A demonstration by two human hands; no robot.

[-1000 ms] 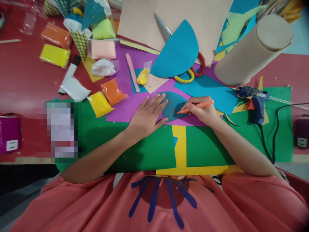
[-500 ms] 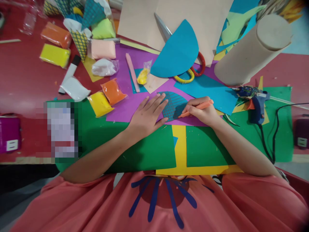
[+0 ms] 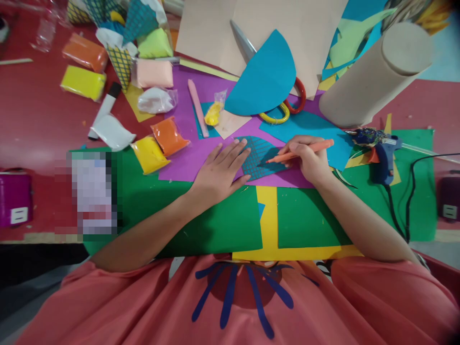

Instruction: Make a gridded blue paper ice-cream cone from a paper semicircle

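Observation:
A teal paper piece [image 3: 259, 157] with a drawn grid of dark lines lies on a purple sheet [image 3: 187, 158]. My left hand [image 3: 220, 171] lies flat with spread fingers, its fingertips pressing on the teal piece's left edge. My right hand [image 3: 309, 160] grips an orange pen [image 3: 301, 151], whose tip touches the teal piece near its right side. Both forearms rest on green paper [image 3: 305, 215].
Scissors [image 3: 283, 108] lie under a blue half-circle [image 3: 264, 79]. A blue glue gun [image 3: 381, 151] with its black cord sits to the right, beside a beige roll [image 3: 373, 76]. Orange, yellow, pink and white clay packets [image 3: 158, 146] and a pink stick [image 3: 197, 108] lie left.
My right hand slid up and to the right with the pen, its tip moving across the teal piece. The left hand stayed put.

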